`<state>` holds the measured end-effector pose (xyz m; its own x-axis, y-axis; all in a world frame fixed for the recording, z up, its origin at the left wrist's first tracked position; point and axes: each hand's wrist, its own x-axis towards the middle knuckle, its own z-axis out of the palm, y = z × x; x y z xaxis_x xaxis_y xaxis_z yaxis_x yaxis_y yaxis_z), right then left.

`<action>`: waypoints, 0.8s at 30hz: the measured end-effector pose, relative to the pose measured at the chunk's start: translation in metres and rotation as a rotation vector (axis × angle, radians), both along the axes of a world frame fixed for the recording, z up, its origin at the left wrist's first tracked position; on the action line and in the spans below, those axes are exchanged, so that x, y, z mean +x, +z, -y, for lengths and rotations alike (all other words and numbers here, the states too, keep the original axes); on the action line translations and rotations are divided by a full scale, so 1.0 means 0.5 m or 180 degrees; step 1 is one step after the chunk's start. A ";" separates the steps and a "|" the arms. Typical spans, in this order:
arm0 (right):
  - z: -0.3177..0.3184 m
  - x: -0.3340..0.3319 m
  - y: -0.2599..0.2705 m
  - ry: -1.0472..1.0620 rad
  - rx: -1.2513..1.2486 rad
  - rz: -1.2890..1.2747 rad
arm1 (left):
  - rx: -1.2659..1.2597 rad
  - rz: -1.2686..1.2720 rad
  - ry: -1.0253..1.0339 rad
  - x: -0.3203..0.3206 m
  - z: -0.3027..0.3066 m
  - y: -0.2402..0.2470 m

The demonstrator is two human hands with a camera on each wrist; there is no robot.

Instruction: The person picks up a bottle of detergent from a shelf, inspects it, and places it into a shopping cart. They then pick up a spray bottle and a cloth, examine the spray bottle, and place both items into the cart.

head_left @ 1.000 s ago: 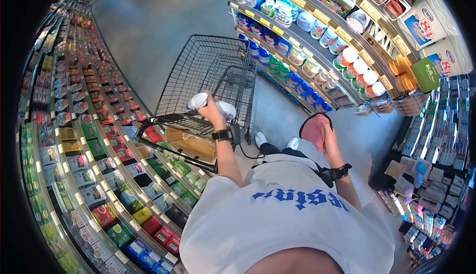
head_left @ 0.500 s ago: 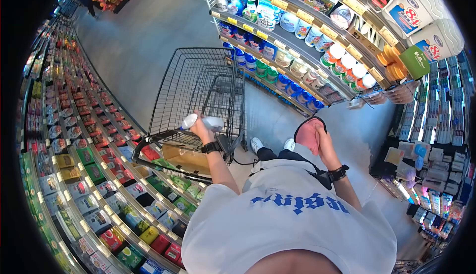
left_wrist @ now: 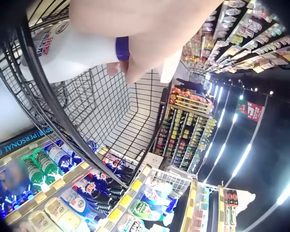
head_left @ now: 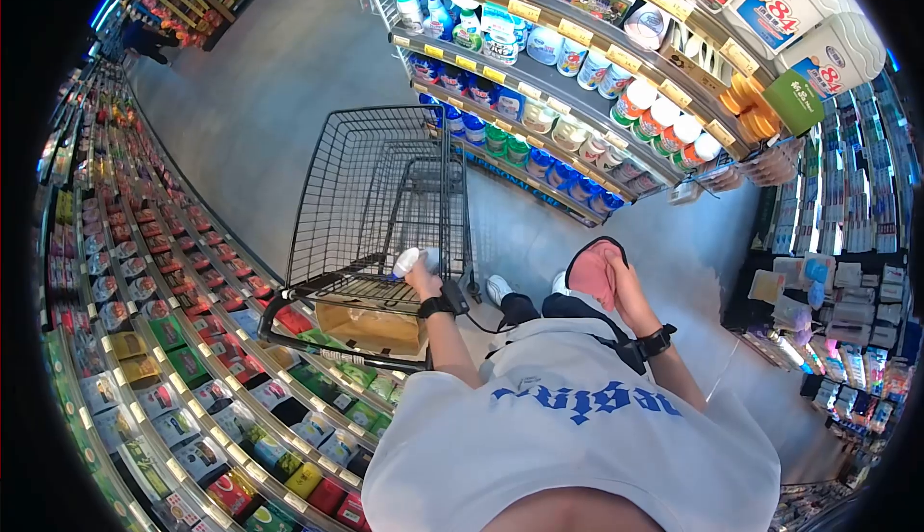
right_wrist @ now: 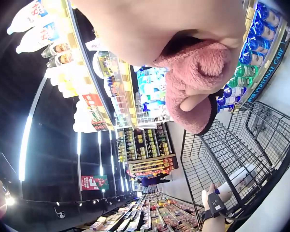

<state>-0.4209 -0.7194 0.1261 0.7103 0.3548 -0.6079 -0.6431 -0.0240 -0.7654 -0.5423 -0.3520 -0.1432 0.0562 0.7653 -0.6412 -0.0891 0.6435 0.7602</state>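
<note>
In my left hand (head_left: 424, 284) is a white spray bottle (left_wrist: 77, 55) with a purple-blue collar, gripped around its neck. The bottle lies on its side over the rear part of the black wire shopping cart (head_left: 371, 152). The palm covers part of its spray head in the left wrist view. My right hand (head_left: 629, 296) holds a fluffy pink cloth (right_wrist: 188, 79) with black edging, bunched between thumb and fingers. This hand is in front of my waist, to the right of the cart.
Packed shelves (head_left: 183, 340) run along the left side. A shelf unit (head_left: 520, 80) with bottles and tubs stands ahead right, with large white jugs (head_left: 784, 12) on it. A brown box-like item (head_left: 371, 328) is by the cart handle. Someone in dark clothes (head_left: 149, 41) is far off.
The left hand has come back toward my body with the spray bottle, nearer the cart's handle end. Still holding the cloth, the right hand has shifted slightly. The view has also shifted.
</note>
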 end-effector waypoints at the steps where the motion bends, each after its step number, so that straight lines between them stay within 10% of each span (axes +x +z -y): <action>1: -0.002 -0.001 0.003 -0.0038 -0.0025 -0.0034 | 0.0073 0.0135 0.0021 0.004 0.014 0.028; 8: -0.034 -0.004 0.018 -0.0011 -0.0079 -0.0004 | -0.0146 0.0241 -0.0131 0.004 0.016 0.038; 18: -0.050 0.034 -0.121 0.0432 0.0333 -0.0067 | 0.0148 0.0119 -0.1994 -0.061 0.024 0.230; 20: -0.100 0.029 -0.088 0.0207 -0.0007 -0.0093 | 0.1396 -0.0579 -0.3421 -0.065 0.006 0.230; 24: -0.140 0.036 -0.038 0.0298 0.0027 -0.0132 | 0.1322 -0.0061 -0.3237 -0.012 0.020 0.269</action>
